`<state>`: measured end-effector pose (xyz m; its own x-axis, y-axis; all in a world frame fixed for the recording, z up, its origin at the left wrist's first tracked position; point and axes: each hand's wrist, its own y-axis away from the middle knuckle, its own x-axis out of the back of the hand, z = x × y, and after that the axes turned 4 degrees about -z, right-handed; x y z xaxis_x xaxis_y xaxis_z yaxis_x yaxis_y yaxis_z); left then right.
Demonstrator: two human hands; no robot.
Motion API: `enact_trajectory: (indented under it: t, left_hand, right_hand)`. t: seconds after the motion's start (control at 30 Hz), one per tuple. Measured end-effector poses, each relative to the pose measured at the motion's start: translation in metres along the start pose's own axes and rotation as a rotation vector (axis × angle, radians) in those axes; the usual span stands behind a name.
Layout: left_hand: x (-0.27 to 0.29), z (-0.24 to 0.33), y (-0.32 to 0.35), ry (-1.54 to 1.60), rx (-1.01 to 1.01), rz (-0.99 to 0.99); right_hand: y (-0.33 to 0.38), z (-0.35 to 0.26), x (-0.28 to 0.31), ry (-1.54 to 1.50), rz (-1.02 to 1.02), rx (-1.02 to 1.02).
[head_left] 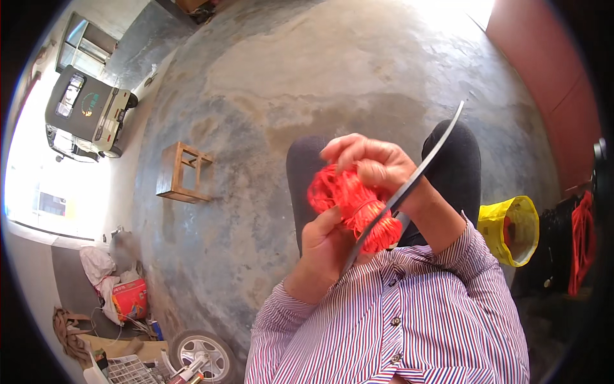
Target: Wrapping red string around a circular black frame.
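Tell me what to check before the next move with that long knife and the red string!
1. Left hand gripping the red string bundle: ok.
2. Right hand on top of the bundle: ok.
3. Long blade lying against the bundle's lower end: ok.
4. Fingers away from the blade's edge: cannot tell, the left hand's thumb sits close.
5. Which hand holds the blade's handle: cannot tell, it is hidden.
6. Knees under the blade: not ok, directly beneath.
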<state>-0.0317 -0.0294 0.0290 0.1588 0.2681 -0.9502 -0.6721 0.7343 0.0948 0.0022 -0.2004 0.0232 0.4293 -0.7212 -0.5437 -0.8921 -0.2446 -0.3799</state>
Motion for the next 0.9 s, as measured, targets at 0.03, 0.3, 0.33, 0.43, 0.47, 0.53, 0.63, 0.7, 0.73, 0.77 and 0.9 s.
enact_trajectory:
  t: [0.03,0.3,0.33,0.43,0.47,0.53,0.63,0.7,0.73,0.77,0.9]
  left_hand:
    - [-0.001,0.003,0.002,-0.112,-0.026,-0.015]
    - [0.027,0.022,0.003,-0.371,-0.237,0.078]
    - [0.03,0.024,0.002,-0.365,-0.24,0.04]
    - [0.026,0.02,0.002,-0.367,-0.228,0.076]
    - [0.025,0.019,0.002,-0.366,-0.223,0.086]
    - [0.024,0.022,0.001,-0.368,-0.19,0.036]
    - [0.027,0.024,0.001,-0.333,-0.143,-0.018]
    - [0.026,0.024,0.0,-0.33,-0.129,-0.034]
    - [0.022,0.024,0.0,-0.343,-0.13,-0.034]
    - [0.02,0.024,-0.001,-0.357,-0.13,-0.036]
    - [0.035,0.032,-0.003,-0.435,-0.111,-0.129]
  right_hand:
    - [0.004,0.004,0.004,-0.09,0.181,-0.12]
    - [0.047,0.008,0.009,-0.033,0.042,-0.304]
    - [0.046,0.009,0.005,0.02,0.054,-0.271]
    - [0.044,0.012,-0.008,0.154,0.111,-0.171]
    - [0.045,0.012,-0.012,0.152,0.143,-0.158]
    - [0.045,0.008,-0.02,0.151,0.203,-0.133]
    - [0.042,-0.002,-0.029,0.087,0.237,-0.106]
    - [0.042,-0.006,-0.022,-0.013,0.225,0.005]
    - [0.041,-0.007,-0.017,-0.064,0.218,0.06]
    - [0.04,-0.006,-0.014,-0.082,0.236,0.13]
    - [0.034,-0.019,-0.016,-0.246,0.374,0.198]
